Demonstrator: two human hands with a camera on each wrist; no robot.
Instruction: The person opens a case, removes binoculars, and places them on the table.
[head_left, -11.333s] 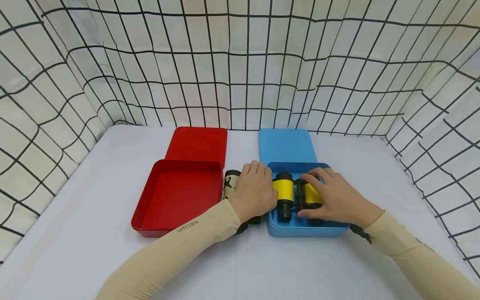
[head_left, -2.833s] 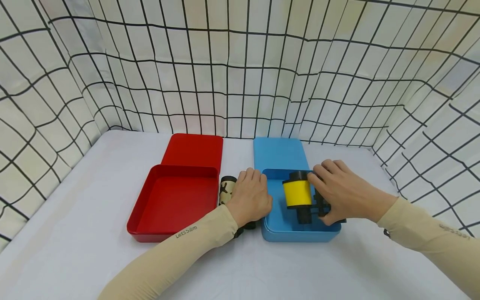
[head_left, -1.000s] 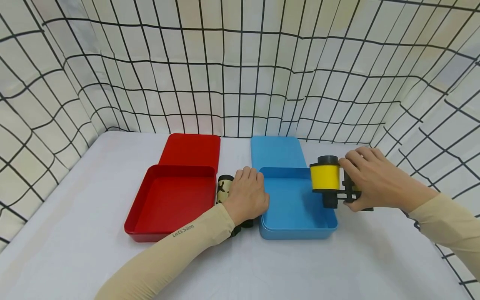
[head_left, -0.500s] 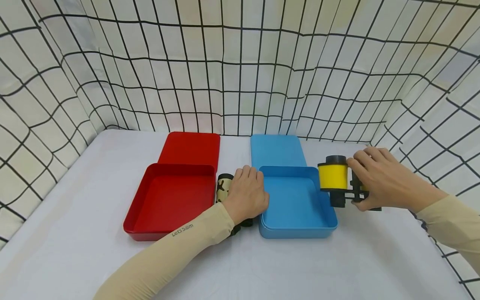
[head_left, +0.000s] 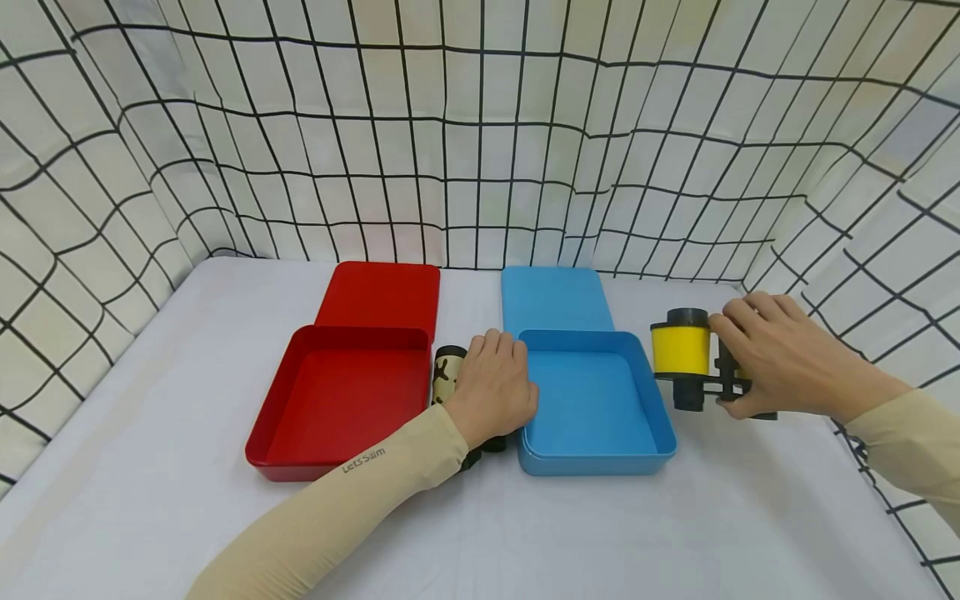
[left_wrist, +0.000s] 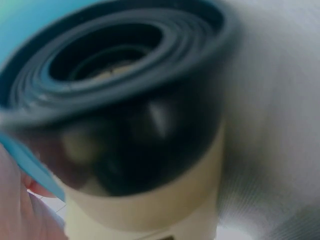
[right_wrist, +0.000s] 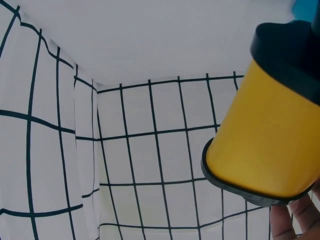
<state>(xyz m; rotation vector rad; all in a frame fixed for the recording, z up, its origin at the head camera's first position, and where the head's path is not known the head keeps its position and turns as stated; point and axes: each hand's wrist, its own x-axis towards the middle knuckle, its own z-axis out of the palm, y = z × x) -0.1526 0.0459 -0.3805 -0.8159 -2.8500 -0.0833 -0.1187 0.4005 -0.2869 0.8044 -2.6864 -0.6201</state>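
In the head view, my right hand [head_left: 787, 354] grips a pair of yellow and black binoculars [head_left: 681, 350] above the table, just right of the blue box [head_left: 588, 408]. The right wrist view shows one yellow barrel [right_wrist: 265, 135] up close, with fingertips [right_wrist: 282, 222] at its lower end. My left hand [head_left: 495, 390] is curled over camouflage-patterned binoculars [head_left: 447, 377], which lie between the two boxes and are mostly covered by the hand. One black-rimmed end of those binoculars [left_wrist: 140, 145] fills the left wrist view. Both boxes stand open; nothing lies inside the blue one.
On the left stands a red box [head_left: 352, 400], its lid [head_left: 382, 292] folded back. The blue lid [head_left: 557, 298] lies behind the blue box. White cloth covers the table [head_left: 135, 467]. Grid-patterned curtains [head_left: 480, 142] rise at the back and both sides.
The yellow binoculars lay in the blue box earlier; my right hand has lifted them out and carried them right, past its side. My left hand has stayed on the camouflage binoculars.
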